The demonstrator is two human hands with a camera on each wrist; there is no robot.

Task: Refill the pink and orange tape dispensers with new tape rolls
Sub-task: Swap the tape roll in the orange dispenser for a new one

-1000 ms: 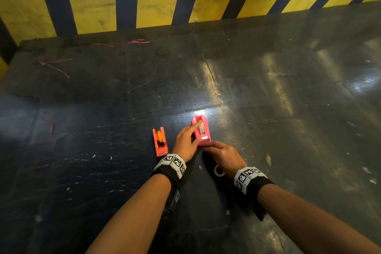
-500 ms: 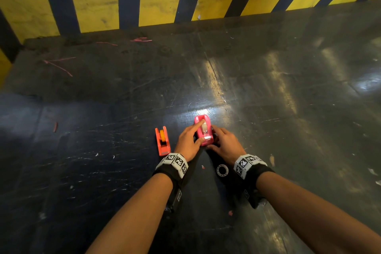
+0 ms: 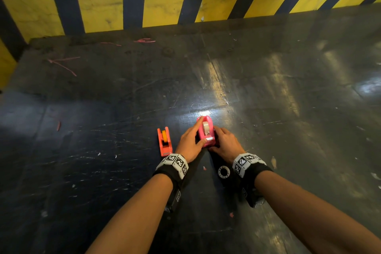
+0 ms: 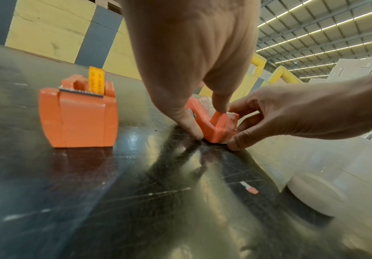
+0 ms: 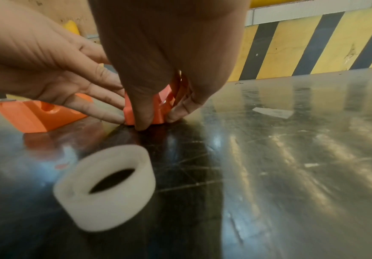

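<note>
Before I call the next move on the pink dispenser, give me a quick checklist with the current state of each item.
1. Pink dispenser standing on the table: ok.
2. Left hand steadying it, fingers straight along its left side: ok.
3. Right hand gripping its near right side, thumb and fingers curled round it: ok.
4. Clear tape roll seated in the pink dispenser: ok; whether the tape end reaches the cutter: cannot tell.
5. Orange dispenser already holding a yellow roll, standing apart to the left: ok.
6. Loose white ring lying close behind the right hand, near the wrist: not ok, worth moving away.
</note>
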